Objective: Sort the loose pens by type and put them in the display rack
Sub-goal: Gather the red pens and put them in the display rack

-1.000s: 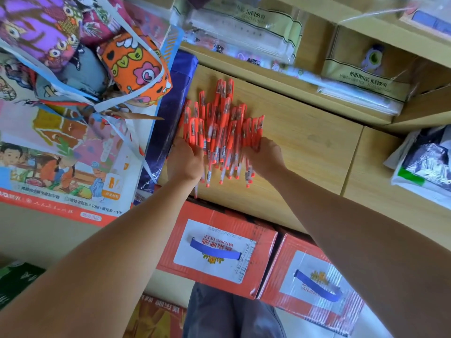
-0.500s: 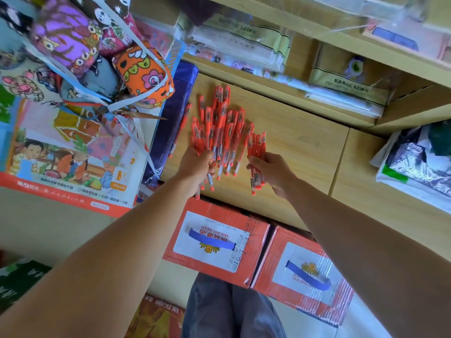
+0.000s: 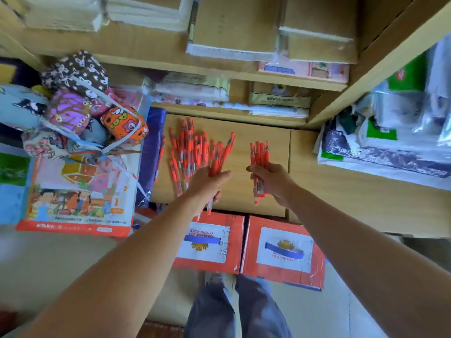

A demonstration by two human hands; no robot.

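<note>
Several orange pens (image 3: 188,147) lie in a loose heap on the wooden shelf top (image 3: 263,196). My left hand (image 3: 207,185) grips a few of those pens at their lower ends, at the heap's right side. My right hand (image 3: 274,182) holds a separate bunch of orange pens (image 3: 259,154) upright, lifted clear to the right of the heap. No display rack shows in the head view.
Patterned fabric bags (image 3: 80,111) tied with strap and a printed book pack (image 3: 78,193) crowd the left. Two red cartons (image 3: 280,252) stand below the shelf edge. Plastic-wrapped goods (image 3: 390,142) sit at right; shelves with boxes (image 3: 234,28) are above.
My right hand has pulled its bunch of pens away to the right of the heap. My left hand has closed on a few pens. The view has tilted up toward the shelves.
</note>
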